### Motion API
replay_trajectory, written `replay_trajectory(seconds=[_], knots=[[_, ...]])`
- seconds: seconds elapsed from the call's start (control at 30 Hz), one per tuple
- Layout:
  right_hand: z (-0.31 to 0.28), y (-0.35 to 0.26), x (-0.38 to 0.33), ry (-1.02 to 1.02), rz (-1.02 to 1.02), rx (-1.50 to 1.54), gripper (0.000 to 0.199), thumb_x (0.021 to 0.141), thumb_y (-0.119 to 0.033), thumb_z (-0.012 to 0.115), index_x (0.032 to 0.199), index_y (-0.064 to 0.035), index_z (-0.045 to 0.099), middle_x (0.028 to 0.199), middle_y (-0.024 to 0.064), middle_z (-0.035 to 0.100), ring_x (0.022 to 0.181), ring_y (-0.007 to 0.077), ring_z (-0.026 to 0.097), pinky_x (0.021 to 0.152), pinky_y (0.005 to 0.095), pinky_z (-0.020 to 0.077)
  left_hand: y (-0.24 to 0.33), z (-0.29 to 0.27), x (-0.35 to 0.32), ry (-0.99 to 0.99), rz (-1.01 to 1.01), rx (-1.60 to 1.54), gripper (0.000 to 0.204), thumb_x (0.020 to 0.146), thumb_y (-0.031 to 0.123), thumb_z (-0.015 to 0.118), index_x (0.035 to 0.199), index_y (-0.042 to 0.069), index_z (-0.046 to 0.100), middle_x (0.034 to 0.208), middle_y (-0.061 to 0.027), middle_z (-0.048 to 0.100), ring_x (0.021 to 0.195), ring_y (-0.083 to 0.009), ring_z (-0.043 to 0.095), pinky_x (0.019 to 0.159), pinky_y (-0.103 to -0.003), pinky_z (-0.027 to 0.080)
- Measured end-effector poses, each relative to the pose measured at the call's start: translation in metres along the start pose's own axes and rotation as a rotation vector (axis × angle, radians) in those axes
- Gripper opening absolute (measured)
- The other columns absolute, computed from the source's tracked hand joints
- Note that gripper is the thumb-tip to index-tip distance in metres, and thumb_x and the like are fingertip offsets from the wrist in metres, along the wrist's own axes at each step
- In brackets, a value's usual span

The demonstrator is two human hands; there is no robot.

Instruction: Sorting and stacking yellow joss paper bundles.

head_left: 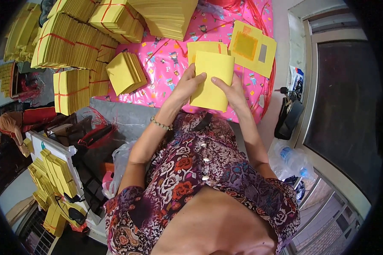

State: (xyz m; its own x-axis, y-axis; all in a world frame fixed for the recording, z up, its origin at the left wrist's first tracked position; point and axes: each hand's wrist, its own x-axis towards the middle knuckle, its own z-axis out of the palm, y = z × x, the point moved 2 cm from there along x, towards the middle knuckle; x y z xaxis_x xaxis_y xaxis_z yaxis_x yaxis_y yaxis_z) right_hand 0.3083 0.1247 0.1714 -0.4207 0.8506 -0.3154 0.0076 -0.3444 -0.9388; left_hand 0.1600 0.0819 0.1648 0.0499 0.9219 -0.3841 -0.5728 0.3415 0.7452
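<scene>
Both my hands hold a piece of yellow paper (212, 85), upright in front of my lap, with smooth, rounded long edges; whether it is one folded sheet or several cannot be made out. My left hand (188, 87) grips its left edge, thumb on the near face. On the right edge my right hand (233, 92) does the same; the other fingers are mostly hidden behind it. Just beyond lies more yellow paper (200, 46), partly covered. To its right rests a flat yellow sheet (266, 59) with an orange printed square and a grey rectangle.
A pink patterned cloth (159, 80) covers the table. Tall bundles of yellow paper (59, 44) tied with red string stand at the left, beside a smaller loose stack (125, 74). Red strings (266, 91) hang along the right edge. A plastic bottle (291, 155) lies by the door.
</scene>
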Motion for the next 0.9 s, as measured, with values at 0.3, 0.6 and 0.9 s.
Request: replay_trajectory(seconds=[0.3, 0.6, 0.9], knots=[[0.004, -0.002, -0.002, -0.042, -0.072, -0.089, 0.047, 0.080, -0.008, 0.069, 0.121, 0.0011, 0.049, 0.107, 0.0096, 0.062, 0.096, 0.0166, 0.061, 0.082, 0.0305, 0.0506, -0.004, 0.003, -0.014, 0.078, 0.206, 0.099, 0.040, 0.092, 0.007, 0.049, 0.129, -0.001, 0.035, 0.121, -0.0121, 0.052, 0.109, -0.0164, 0.051, 0.091, -0.030, 0.043], [0.007, -0.008, 0.003, -0.004, -0.098, -0.022, 0.037, 0.089, -0.016, 0.061, 0.120, 0.0013, 0.050, 0.106, 0.0086, 0.062, 0.091, 0.0131, 0.060, 0.078, 0.0281, 0.0500, -0.007, 0.004, -0.022, 0.107, 0.317, 0.144, 0.043, 0.093, 0.004, 0.047, 0.134, 0.000, 0.034, 0.127, -0.0115, 0.050, 0.118, -0.0177, 0.047, 0.098, -0.031, 0.037], [0.010, -0.004, 0.015, 0.109, -0.058, 0.044, 0.026, 0.095, -0.021, 0.053, 0.106, 0.0012, 0.060, 0.090, 0.0026, 0.065, 0.078, 0.0062, 0.059, 0.069, 0.0221, 0.0476, -0.017, -0.018, -0.025, 0.144, 0.230, 0.103, 0.041, 0.092, 0.003, 0.048, 0.131, -0.001, 0.039, 0.123, -0.0118, 0.054, 0.112, -0.0182, 0.053, 0.095, -0.031, 0.041]])
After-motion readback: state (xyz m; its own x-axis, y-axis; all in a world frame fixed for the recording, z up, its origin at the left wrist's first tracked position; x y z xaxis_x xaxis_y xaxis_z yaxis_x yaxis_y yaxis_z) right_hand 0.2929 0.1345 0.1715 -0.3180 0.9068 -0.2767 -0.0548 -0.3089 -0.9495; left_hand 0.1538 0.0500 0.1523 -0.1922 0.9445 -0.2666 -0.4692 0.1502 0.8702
